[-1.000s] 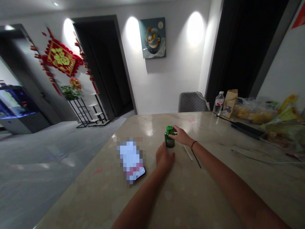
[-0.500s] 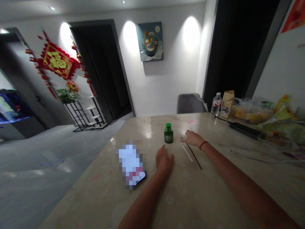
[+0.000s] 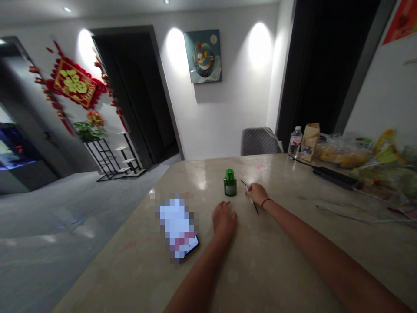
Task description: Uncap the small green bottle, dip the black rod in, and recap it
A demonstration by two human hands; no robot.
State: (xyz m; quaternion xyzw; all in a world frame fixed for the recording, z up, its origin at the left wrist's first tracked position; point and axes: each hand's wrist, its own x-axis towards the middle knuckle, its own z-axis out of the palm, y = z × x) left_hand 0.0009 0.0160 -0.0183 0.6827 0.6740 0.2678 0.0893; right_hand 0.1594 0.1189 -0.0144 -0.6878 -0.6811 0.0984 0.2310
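My right hand (image 3: 258, 194) is closed in a pinch on a thin dark stick (image 3: 256, 209), whose far end sticks out beyond the fingertips. A short white stick (image 3: 250, 199) lies along it at the same fingers, partly covered by them. My left hand (image 3: 224, 218) rests on the table with its fingers loosely apart and nothing in it. Just beyond the left fingertips stands a small green glass bottle (image 3: 230, 187), upright with its bright green cap on. To the left of my left forearm lies a phone (image 3: 177, 228), its lit screen blurred out.
The pale stone table (image 3: 137, 274) ends along its left edge. At the right are a black power strip (image 3: 335, 177), a white cable (image 3: 352, 219), a water bottle (image 3: 296, 142), a paper bag (image 3: 310, 141) and plastic bags (image 3: 345, 154). A grey chair (image 3: 259, 141) stands behind.
My right hand has come down slightly and closed on the dark stick and the white stick, which have shifted up and left. My left hand has stayed nearly still.
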